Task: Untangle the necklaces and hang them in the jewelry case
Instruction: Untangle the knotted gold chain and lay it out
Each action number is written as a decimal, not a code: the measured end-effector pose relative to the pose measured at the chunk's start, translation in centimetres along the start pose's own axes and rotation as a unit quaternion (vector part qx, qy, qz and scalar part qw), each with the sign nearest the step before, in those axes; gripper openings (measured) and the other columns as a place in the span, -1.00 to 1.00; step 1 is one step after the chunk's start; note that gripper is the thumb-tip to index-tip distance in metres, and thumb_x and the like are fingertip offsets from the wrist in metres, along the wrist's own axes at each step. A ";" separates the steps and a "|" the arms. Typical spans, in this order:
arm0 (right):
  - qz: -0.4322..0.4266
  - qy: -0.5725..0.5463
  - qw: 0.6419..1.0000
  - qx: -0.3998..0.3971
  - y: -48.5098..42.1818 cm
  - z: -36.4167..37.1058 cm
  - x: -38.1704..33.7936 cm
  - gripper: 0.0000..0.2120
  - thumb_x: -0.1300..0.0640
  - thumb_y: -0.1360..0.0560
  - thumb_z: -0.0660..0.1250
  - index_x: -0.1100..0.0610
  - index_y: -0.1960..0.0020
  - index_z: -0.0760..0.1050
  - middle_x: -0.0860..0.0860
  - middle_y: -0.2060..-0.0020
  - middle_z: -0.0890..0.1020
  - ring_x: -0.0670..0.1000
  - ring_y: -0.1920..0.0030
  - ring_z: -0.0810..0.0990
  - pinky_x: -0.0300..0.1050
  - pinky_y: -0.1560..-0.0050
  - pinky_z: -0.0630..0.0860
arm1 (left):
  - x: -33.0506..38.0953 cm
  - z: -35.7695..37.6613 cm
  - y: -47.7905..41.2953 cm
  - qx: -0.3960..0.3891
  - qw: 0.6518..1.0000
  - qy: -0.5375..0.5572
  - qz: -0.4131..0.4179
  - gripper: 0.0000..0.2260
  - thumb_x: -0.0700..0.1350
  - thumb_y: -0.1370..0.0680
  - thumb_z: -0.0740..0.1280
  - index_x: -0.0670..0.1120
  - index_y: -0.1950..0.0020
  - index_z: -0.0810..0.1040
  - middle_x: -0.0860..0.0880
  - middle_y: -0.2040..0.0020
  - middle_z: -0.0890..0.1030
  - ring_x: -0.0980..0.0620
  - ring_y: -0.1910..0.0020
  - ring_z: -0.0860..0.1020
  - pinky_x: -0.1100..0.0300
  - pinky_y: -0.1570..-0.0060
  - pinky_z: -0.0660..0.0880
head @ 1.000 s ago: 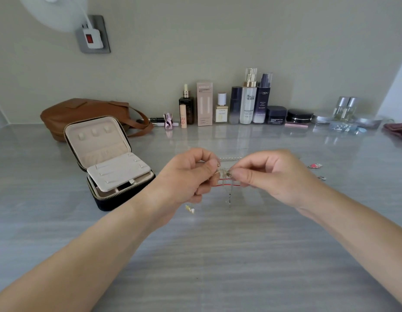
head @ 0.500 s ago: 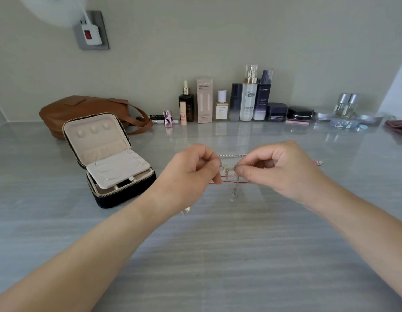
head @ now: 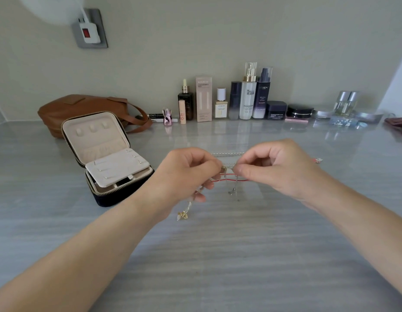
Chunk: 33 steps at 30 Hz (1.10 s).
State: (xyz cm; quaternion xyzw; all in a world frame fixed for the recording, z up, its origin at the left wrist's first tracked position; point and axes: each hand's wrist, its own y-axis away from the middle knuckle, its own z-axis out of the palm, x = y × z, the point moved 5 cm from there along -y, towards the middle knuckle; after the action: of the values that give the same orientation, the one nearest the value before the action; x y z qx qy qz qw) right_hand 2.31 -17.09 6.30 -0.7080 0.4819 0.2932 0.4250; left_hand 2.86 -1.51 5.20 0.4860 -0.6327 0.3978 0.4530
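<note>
Both my hands hold a tangle of necklaces (head: 229,167) above the grey table. My left hand (head: 188,174) pinches one side of the knot and my right hand (head: 276,167) pinches the other side, fingertips almost touching. A red cord (head: 229,180) runs between the hands. A silver pendant (head: 232,191) dangles under the knot, and a gold charm (head: 183,216) hangs below my left hand. Another silver chain (head: 228,153) lies on the table behind the hands. The open jewelry case (head: 110,158), dark outside and cream inside, stands to the left with its lid up.
A brown leather bag (head: 83,109) lies behind the case. A row of cosmetic bottles and jars (head: 247,97) lines the wall. A small red-and-silver trinket (head: 317,160) lies on the table to the right. Bare table surface (head: 218,255) stretches in front.
The hands have shifted a little and spread the tangle slightly. The red cord shows more between them, and the gold charm now hangs lower under the left hand.
</note>
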 end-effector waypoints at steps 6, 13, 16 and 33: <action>0.006 -0.021 1.000 0.013 -0.1 -0.2 0.1 -0.85 0.15 -0.38 0.41 0.00 0.35 0.60 -0.13 0.49 0.59 -0.16 0.39 0.51 -0.22 0.23 0.47 | -0.4 0.0 -0.1 -0.008 0.999 0.035 -0.037 -0.82 -0.16 -0.49 0.32 -0.07 0.33 0.56 0.03 0.39 0.55 0.10 0.48 0.42 0.27 0.51 0.35; 0.020 -0.067 0.998 -0.002 0.0 -0.2 -0.1 -0.82 0.22 -0.40 0.39 0.04 0.36 0.59 -0.08 0.49 0.56 -0.17 0.41 0.50 -0.31 0.31 0.45 | -0.7 0.2 0.0 -0.009 0.997 0.063 -0.044 -0.84 -0.13 -0.49 0.35 -0.09 0.29 0.60 0.04 0.32 0.65 0.08 0.28 0.56 0.15 0.21 0.53; 0.034 -0.064 0.997 -0.036 0.1 0.1 0.1 -0.86 0.22 -0.37 0.42 0.07 0.35 0.59 -0.07 0.46 0.56 -0.15 0.39 0.48 -0.31 0.30 0.41 | -0.7 -0.2 -0.2 0.020 0.997 0.071 -0.036 -0.82 -0.12 -0.47 0.37 -0.06 0.34 0.62 0.04 0.31 0.67 0.09 0.24 0.60 0.20 0.15 0.53; 0.022 -0.025 0.997 -0.068 0.2 1.6 0.2 -0.86 0.13 -0.47 0.34 -0.03 0.23 0.61 -0.14 0.42 0.62 -0.18 0.41 0.52 -0.33 0.32 0.45 | -0.9 0.6 -0.1 -0.045 0.995 0.087 -0.037 -0.76 -0.03 -0.50 0.32 -0.10 0.32 0.63 -0.03 0.34 0.62 0.10 0.47 0.49 0.25 0.33 0.46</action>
State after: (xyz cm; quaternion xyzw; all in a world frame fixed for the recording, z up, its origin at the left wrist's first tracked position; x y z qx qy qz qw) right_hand 2.17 -15.84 5.32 -0.7170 0.4653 0.3519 0.3816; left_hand 2.94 -1.84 4.17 0.4523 -0.5894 0.3928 0.5420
